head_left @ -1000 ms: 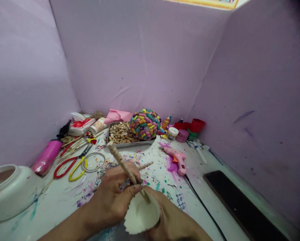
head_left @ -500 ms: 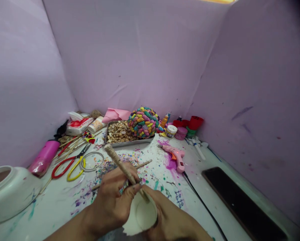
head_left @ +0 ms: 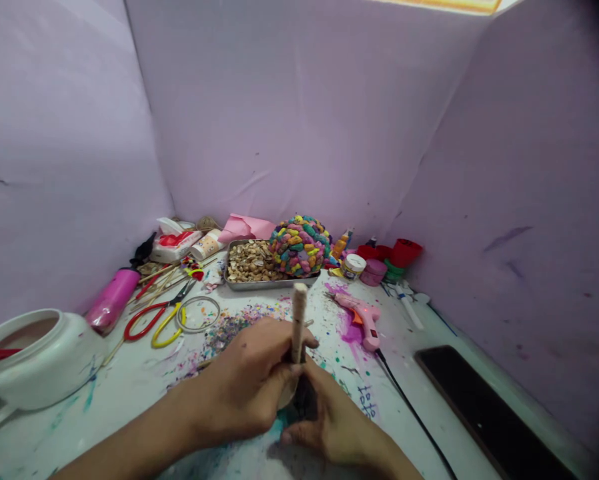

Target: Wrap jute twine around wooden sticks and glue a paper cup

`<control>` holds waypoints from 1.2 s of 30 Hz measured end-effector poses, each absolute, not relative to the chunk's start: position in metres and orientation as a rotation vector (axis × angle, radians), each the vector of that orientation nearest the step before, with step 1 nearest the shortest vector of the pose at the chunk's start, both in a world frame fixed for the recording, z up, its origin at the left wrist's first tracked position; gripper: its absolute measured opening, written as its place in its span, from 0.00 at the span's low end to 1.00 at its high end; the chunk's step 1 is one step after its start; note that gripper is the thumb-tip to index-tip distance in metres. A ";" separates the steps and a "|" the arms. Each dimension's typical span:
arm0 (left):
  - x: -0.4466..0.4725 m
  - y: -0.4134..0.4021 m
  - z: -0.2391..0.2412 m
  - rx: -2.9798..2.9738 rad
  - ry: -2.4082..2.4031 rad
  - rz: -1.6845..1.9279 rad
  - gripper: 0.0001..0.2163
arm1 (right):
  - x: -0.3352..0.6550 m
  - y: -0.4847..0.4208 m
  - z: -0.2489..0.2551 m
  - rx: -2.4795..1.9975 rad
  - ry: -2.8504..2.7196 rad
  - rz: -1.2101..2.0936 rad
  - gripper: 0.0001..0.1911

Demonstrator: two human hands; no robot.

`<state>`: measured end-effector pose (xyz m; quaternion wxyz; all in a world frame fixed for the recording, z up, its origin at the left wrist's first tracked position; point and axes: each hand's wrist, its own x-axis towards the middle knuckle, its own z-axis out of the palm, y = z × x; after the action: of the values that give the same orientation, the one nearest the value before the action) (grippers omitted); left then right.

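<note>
My left hand (head_left: 252, 373) is closed around a pale, rough-surfaced stick (head_left: 298, 320), which stands almost upright with its end toward me. Below the left thumb shows a small part of a white cut paper cup (head_left: 288, 393); most of it is hidden by my hands. My right hand (head_left: 337, 413) curls around the cup from the right, its thumb set low and its other fingers largely hidden. Whether the stick touches the cup is not visible.
Left are a white pot (head_left: 74, 360), red-and-yellow scissors (head_left: 162, 317), metal rings (head_left: 199, 313) and a pink bottle (head_left: 113, 300). Behind sit a tray of shell-like pieces (head_left: 254, 261) and a colourful ball (head_left: 300, 247). Right lie a pink glue gun (head_left: 362, 317), its cord and a phone (head_left: 479, 407).
The stick has gone from leaning left to nearly upright. The cup, whose inside faced me, has turned and is mostly covered by my hands. The view has shifted left.
</note>
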<state>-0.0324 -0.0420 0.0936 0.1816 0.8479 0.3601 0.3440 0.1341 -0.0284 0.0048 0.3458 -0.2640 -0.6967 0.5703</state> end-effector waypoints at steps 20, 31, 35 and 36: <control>-0.067 -0.018 0.090 2.240 1.195 0.496 0.18 | 0.146 -0.026 0.007 -0.742 -1.945 1.210 0.27; -0.048 -0.017 0.059 2.063 1.094 0.505 0.28 | 0.142 -0.024 0.009 -0.714 -1.874 1.245 0.31; -0.048 -0.016 0.056 2.066 1.059 0.557 0.29 | 0.135 -0.019 0.012 -0.749 -1.760 1.451 0.35; -0.048 -0.014 0.056 2.062 1.049 0.585 0.29 | 0.133 -0.017 0.012 -0.747 -1.741 1.469 0.36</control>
<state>-0.0483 -0.0144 0.0560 0.3690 0.8031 0.4086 0.2278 0.1326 -0.0172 0.0120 0.3636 -0.2905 -0.6764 0.5708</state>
